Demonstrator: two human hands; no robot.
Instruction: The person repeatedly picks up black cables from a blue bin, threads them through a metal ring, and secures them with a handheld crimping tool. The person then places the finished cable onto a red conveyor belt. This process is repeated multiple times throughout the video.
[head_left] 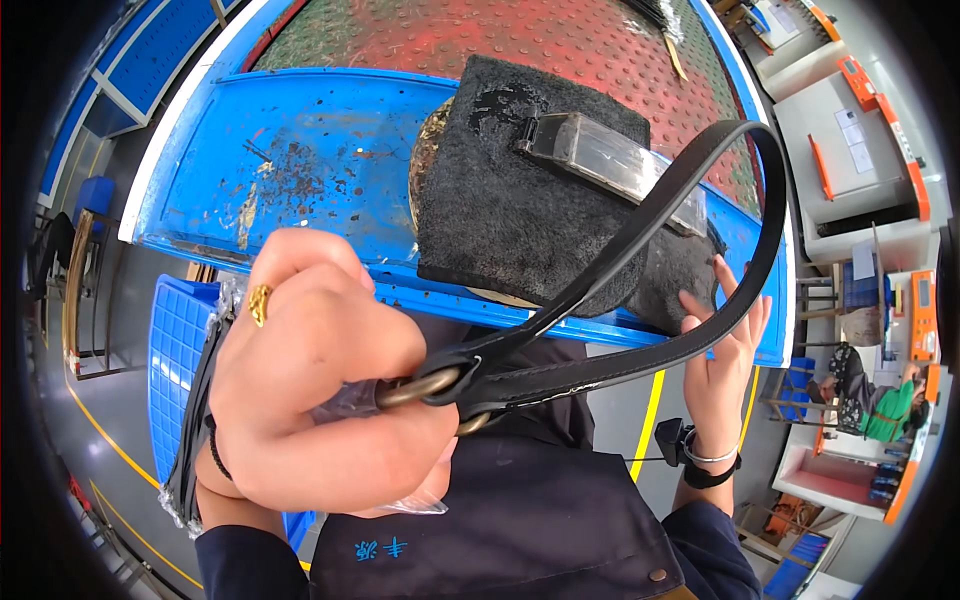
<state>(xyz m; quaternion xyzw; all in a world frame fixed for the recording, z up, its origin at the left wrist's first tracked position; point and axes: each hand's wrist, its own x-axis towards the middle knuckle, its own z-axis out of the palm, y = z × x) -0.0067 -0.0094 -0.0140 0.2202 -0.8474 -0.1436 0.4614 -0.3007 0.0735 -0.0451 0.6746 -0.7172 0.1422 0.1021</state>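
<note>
Close in front, my left hand (315, 390) is closed on the ring end of a black leather strap (640, 370). Bronze-coloured metal rings (420, 387) show at its fingers, along with a bit of clear plastic film (418, 503). From there the strap makes a long loop up to the right and back. Behind the loop's lower run is my right hand (725, 365), fingers apart, with fingertips by the dark cloth's right end. That dark grey cloth (530, 210) covers a pad on the bench. A long tape-wrapped block (610, 160) lies across the cloth.
A blue, stained bench top (330, 160) has a red studded mat (400, 35) behind it. Below left stands a blue plastic crate (183, 365), with black straps (195, 420) hanging beside it. Workstations line the far right, where a person in green (885, 412) is visible.
</note>
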